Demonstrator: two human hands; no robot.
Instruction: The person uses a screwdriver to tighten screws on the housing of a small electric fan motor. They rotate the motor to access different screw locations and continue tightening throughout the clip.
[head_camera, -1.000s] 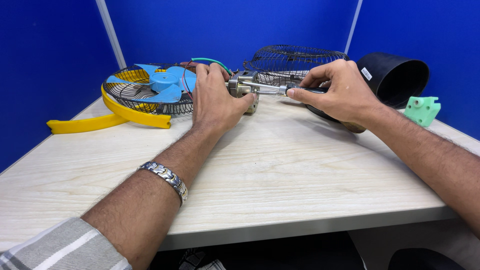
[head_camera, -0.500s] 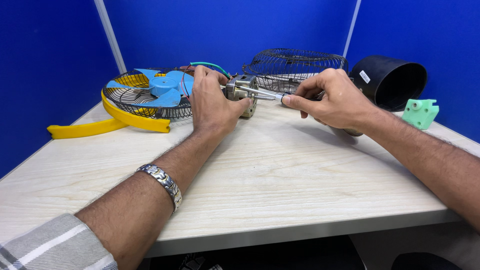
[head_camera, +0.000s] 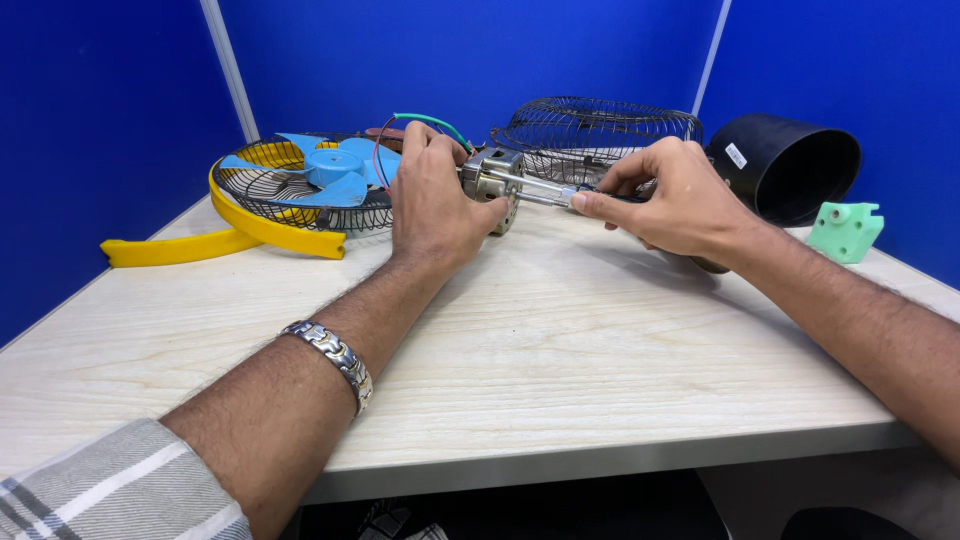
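Shifted a little since a second ago: right hand (head_camera: 680, 200) drawn back and up from the motor (head_camera: 492, 182), more of the shiny tool shaft (head_camera: 545, 192) now bared between the two hands. Nearest on the table (head_camera: 560, 360), only bare pale wood and two forearms, a metal watch (head_camera: 332, 352) on the left wrist. Farther in, left hand (head_camera: 432, 205) closed over the motor, fingers curled on top and thumb below, pinning it against the table so it cannot turn. Right of the motor, right hand pinching a dark tool handle, shaft levelled at the motor's face, apparently a screwdriver. Left of the motor, blue fan blade (head_camera: 318, 172) lying in a wire guard (head_camera: 300, 195) with a yellow rim, set aside. Behind the motor, red and green wires (head_camera: 420, 122) looping up, and a second wire guard (head_camera: 595, 135) dome-up. Far right of the motor, black tube (head_camera: 795, 165) on its side and a small green plastic part (head_camera: 845, 230), out of the way.
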